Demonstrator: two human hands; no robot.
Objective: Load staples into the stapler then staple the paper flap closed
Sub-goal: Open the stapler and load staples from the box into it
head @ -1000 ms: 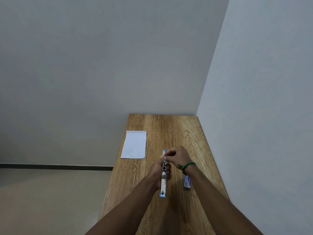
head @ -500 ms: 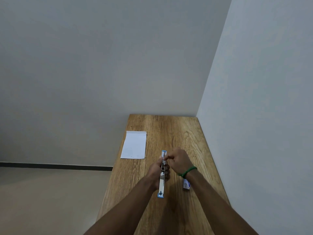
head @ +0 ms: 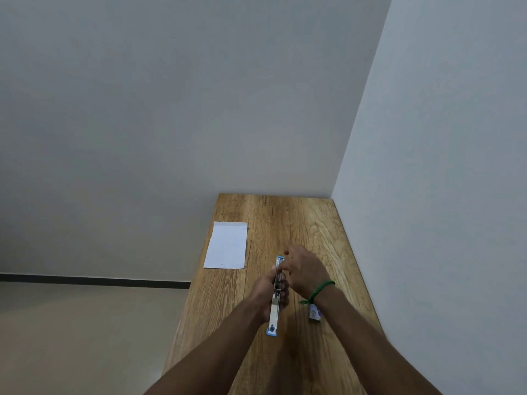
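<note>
Head view: the left hand [head: 269, 290] has its grip closed around the opened stapler [head: 276, 295] above the tabletop [head: 288, 220]. The right hand [head: 305, 270], pinching at the staple channel half a second ago, has now lifted with fingers loosening, which suggests the staples are seated. The paper [head: 226, 245] lies apart, unstapled. The small box [head: 314, 314] carries no legible writing.

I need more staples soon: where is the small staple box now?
In the head view, the staple box lies on the table just under the right wrist, right of the stapler.
</note>
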